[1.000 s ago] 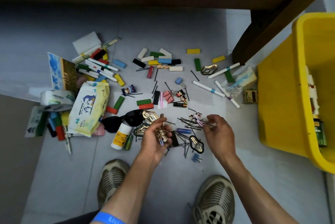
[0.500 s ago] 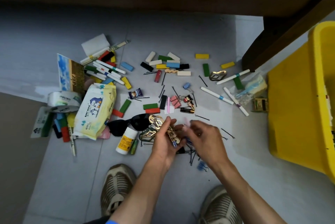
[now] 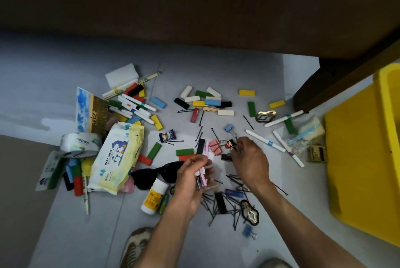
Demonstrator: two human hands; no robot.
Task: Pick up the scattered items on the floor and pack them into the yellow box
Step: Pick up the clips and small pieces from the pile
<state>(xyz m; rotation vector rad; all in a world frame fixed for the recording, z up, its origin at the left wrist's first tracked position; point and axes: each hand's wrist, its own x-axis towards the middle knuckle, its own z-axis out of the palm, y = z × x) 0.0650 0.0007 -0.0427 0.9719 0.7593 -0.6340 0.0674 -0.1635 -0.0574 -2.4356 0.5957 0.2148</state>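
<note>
A big yellow plastic box (image 3: 365,159) stands at the right edge of the pale grey floor (image 3: 65,235), under the dark brown edge of some furniture (image 3: 194,7), and most of the clutter lies well to its left. The white pack of baby wipes (image 3: 118,155) and a roll of white tape (image 3: 79,145) sit far left, with coloured wooden blocks (image 3: 204,99) and white marker pens (image 3: 265,143) strewn further back. The left hand (image 3: 191,181) is closed round a small bundle of flat clips, a thin pink strip (image 3: 203,177) among them, its long axis running away from the person and slightly left. The right hand (image 3: 251,162) reaches forward with fingers bent down over a small red-and-black cartoon figure charm (image 3: 229,144) just beside the pink binder clips (image 3: 214,146); I cannot tell whether the fingertips already pinch it. That charm lies just ahead of the right fingertips, so the right hand looks much the nearer. Its body seems to point towards the back, ring end towards the little blue binder clip (image 3: 229,128). Black hairpins (image 3: 216,205) lie tangled below both wrists. The box is off to the right hand's side, so whatever gets lifted has to travel rightwards.
</note>
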